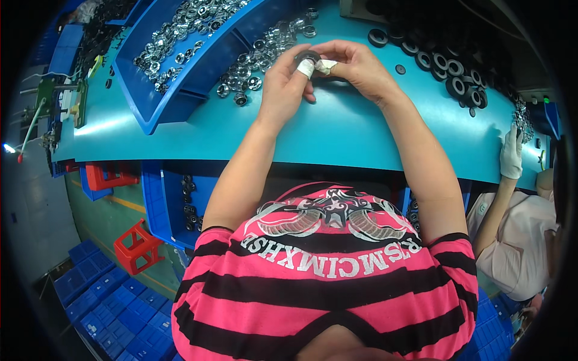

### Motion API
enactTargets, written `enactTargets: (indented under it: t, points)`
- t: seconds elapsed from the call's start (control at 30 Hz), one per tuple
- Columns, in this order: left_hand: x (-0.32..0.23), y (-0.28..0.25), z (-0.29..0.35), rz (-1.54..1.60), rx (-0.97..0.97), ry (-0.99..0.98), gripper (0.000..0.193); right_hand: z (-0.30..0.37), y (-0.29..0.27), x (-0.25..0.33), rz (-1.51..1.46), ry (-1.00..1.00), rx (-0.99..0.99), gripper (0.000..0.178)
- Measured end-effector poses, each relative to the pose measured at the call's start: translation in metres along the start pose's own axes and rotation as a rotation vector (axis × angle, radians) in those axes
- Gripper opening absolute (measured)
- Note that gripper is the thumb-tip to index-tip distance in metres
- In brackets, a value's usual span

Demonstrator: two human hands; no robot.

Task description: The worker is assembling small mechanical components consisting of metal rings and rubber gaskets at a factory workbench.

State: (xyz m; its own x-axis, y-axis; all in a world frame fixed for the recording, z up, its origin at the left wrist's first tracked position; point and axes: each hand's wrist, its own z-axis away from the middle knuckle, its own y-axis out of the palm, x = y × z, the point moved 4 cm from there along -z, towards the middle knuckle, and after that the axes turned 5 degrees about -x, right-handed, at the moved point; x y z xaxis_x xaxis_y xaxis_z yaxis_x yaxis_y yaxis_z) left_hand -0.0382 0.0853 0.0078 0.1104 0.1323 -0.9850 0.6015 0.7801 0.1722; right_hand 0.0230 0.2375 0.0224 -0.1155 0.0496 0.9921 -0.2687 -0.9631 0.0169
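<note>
Holding dark round part [308,55] over far middle of bench [325,138]: fingers of left hand [285,79] narrow around it, right hand [356,67] pinching its right edge, likely steadying both sides. Shiny parts [255,83] left, black rings [440,62] right, presumably for easy reach.

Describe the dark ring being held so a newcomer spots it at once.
Across the teal table, look between the loose clear parts and the black rings. There the left hand and right hand meet at one dark ring. Unlike those rings, it is held, beside white finger wraps.
</note>
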Motion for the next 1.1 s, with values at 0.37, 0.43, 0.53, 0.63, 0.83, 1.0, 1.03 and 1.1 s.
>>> enactTargets:
  t: [0.37,0.43,0.53,0.63,0.83,1.0,1.03,1.1]
  points:
    - [-0.003,-0.002,0.000,0.088,-0.037,-0.023,0.031,0.006,0.005,0.008,-0.015,-0.091,-0.045,0.035]
    - [-0.002,-0.003,-0.001,0.076,-0.054,-0.021,0.029,0.005,0.005,0.001,0.093,-0.168,-0.101,0.033]
    - [-0.003,-0.003,0.000,0.058,-0.098,-0.023,0.026,0.006,0.009,-0.001,0.221,-0.204,-0.161,0.032]
    - [-0.004,-0.003,0.002,0.025,-0.140,-0.011,0.025,0.010,0.015,0.003,0.313,-0.199,-0.191,0.031]
    - [-0.002,-0.004,0.000,0.060,-0.164,-0.049,0.026,0.013,0.020,0.009,0.408,-0.197,-0.213,0.032]
    - [0.000,-0.005,-0.003,0.109,-0.005,-0.011,0.044,0.003,0.011,-0.001,0.066,-0.068,-0.119,0.038]
    - [-0.002,-0.001,-0.002,0.018,0.051,0.066,0.054,0.003,0.009,0.001,-0.012,-0.020,-0.085,0.039]
    - [-0.002,0.002,0.000,-0.058,0.045,0.057,0.056,0.005,0.006,0.001,-0.097,0.026,-0.027,0.041]
